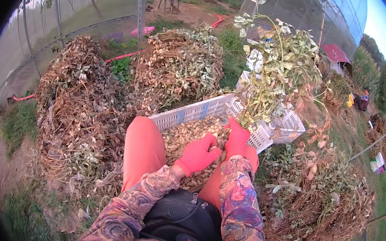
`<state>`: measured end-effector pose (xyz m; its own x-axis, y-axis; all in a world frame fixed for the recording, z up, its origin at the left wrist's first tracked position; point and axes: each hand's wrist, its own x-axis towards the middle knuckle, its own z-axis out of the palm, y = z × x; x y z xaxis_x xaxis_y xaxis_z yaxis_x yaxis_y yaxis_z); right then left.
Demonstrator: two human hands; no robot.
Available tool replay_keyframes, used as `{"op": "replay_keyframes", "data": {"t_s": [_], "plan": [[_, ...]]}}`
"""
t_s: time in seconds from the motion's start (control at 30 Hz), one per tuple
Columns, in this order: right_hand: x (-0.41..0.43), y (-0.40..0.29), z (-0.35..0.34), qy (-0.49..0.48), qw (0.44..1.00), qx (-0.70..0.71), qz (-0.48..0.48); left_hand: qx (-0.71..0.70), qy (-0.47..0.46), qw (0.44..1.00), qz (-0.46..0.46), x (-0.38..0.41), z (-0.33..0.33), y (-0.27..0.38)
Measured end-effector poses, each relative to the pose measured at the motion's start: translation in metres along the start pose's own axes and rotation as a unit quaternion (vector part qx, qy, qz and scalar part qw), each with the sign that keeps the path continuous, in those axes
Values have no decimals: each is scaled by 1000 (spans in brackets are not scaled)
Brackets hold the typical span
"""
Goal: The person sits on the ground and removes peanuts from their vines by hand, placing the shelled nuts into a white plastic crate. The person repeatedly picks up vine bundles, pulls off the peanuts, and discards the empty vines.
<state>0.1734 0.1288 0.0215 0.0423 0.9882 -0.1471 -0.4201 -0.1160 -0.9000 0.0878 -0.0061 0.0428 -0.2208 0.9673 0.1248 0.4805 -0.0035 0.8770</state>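
My right hand [237,138], in a pink-red glove, is closed around the stems of a leafy, partly dried peanut plant bunch [279,64]. The bunch rises above the fist and leans away from me. My left hand [199,153], gloved alike, is curled beside it with peanut pods at its fingers; the exact grip is partly hidden. Both hands are over a white slatted plastic crate [192,109] between my knees. Loose peanuts in the shell [180,138] cover its bottom. The roots of the bunch are mostly hidden by my hands.
Harvested peanut plants lie heaped at left [77,115], ahead [185,63] and at right [314,207]. Another white crate [289,127] stands behind the first. A black mesh bag [184,215] rests at my lap. Plastic sheeting [94,15] borders the left. A person [361,101] is far right.
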Motion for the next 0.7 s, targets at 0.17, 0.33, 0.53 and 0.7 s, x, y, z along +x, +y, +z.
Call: {"op": "replay_keyframes", "data": {"t_s": [0.17,0.33,0.53,0.7], "plan": [[18,5,0,14,990,125,57,-22,72,996,36,-22,-26,-26],[26,7,-5,13,981,177,81,112,-12,978,175,-25,-12,-66],[12,-5,-1,2,981,169,92,-147,-72,981,-105,12,4,-36],[0,-16,-1,5,990,119,73,-13,-113,985,-128,12,15,-24]]}}
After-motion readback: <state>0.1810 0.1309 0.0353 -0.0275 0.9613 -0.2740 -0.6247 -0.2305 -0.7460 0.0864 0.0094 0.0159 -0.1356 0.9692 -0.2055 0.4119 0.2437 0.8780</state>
